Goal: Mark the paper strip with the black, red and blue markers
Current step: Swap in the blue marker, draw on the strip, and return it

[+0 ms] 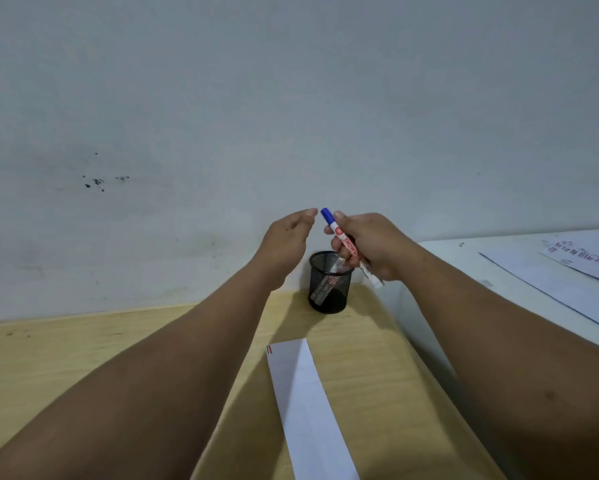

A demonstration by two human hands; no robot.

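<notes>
Fingers [341, 245] of the right hand [371, 247] wrap around a blue marker [343, 239], its cap pointing up and left, its white tail sticking out below the palm; the left hand [287, 244] hangs just beside the cap with its fingers loose and spread, gripping nothing and not touching the marker. Behind both hands a pale grey wall [291, 98] fills most of the view, scuffed and flecked with small dark spots at the left. Below it runs a light wooden desk [66, 348], its far edge meeting the wall. To the right stands a white surface [464, 271], set higher than the desk, with printed sheets [585, 261] lying on it. Both bare forearms reach in from the bottom corners and cast shadows across the wood. On the desk between the arms lies the white paper strip [301, 403], running from the near edge toward the wall, with short red and dark marks at its far left corner. Beyond the strip, close to the wall and right under the hands, sits a black mesh cup [329, 289] holding markers whose colours cannot be told.
</notes>
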